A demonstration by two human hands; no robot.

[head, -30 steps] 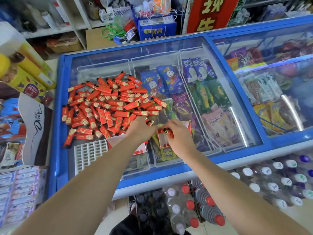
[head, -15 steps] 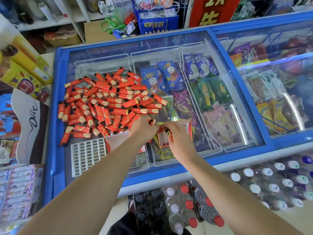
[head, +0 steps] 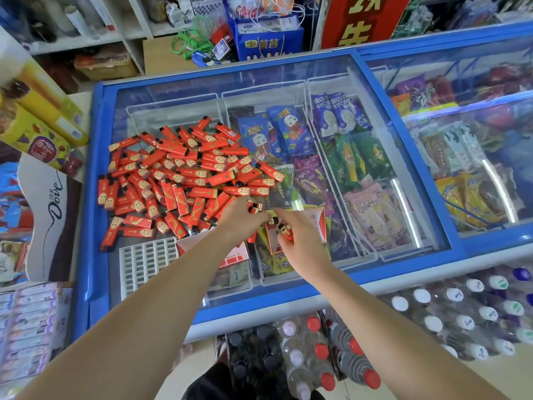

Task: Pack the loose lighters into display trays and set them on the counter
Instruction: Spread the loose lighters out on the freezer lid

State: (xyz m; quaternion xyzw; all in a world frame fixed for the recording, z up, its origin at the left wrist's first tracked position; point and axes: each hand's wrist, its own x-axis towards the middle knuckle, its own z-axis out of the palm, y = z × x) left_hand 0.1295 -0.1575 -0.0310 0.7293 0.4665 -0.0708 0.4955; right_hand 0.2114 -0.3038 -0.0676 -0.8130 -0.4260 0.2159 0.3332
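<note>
Freezer chest (head: 86, 226) with a blue frame and sliding glass lid fills the middle of the frame, ice-cream packets (head: 291, 131) showing through the glass. Across the left-centre of that lid sprawls the pile of red lighters (head: 178, 180), dozens of them lying flat and crisscrossed, touching one another. Below the pile, lower left of centre, a white grid tray (head: 144, 261) lies flat on the glass with its cells showing bare. Just right of it sits a red-and-white carton (head: 318, 223), partly hidden behind both forearms. Now the hands, meeting at centre frame: left hand (head: 242, 219) is curled, fingertips pinching 1 or 2 lighters (head: 253, 207) at the pile's lower right edge. Right hand (head: 300, 241) sits just beside it, index finger out, the other fingers clamped round a red lighter (head: 285, 230). Bottled drinks (head: 461, 313) crowd the lower right of the frame.
</note>
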